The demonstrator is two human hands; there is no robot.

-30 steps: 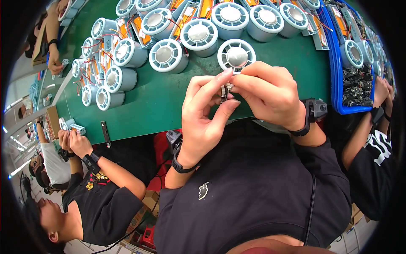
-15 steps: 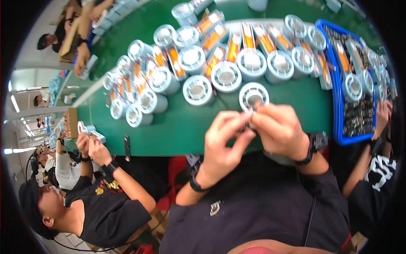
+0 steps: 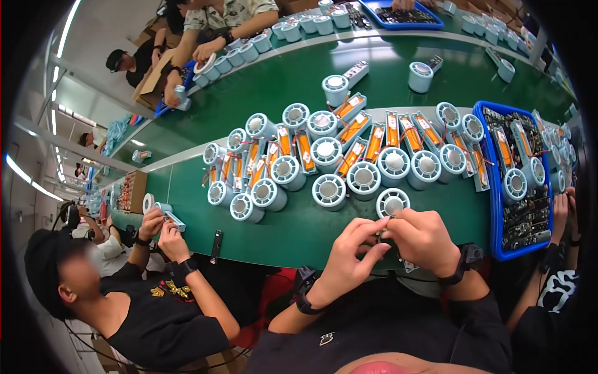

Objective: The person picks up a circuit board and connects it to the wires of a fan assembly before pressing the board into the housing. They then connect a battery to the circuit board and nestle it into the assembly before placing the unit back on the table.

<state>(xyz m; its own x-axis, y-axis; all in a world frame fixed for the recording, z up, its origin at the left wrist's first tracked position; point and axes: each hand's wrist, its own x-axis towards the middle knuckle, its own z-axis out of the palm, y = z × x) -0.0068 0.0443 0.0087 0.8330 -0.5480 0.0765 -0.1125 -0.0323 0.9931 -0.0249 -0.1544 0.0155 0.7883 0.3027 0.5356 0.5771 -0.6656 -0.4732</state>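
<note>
My left hand [image 3: 356,250] and my right hand [image 3: 425,242] meet above the near edge of the green table, fingertips pinched together. A small dark bit shows between them, too small and covered to name. Just beyond my fingertips is the round, slotted head of a light-blue fan-like unit [image 3: 393,201]. My hands cover whatever lies below that head. Under my right hand a small whitish end [image 3: 409,266] peeks out. Past it stand several similar light-blue units [image 3: 363,178], many with open handles showing an orange battery [image 3: 374,144] and thin red wires.
A blue tray [image 3: 496,246] of dark circuit boards, with a few units on top, stands at the right. A black stick-shaped thing [image 3: 216,247] lies on the green table [image 3: 299,240]. Co-workers sit at the left and right. A second bench [image 3: 274,81] runs behind.
The view has tilted up, so the table sits lower and the far bench shows more. My hands remain pinched together in front of the same light-blue unit.
</note>
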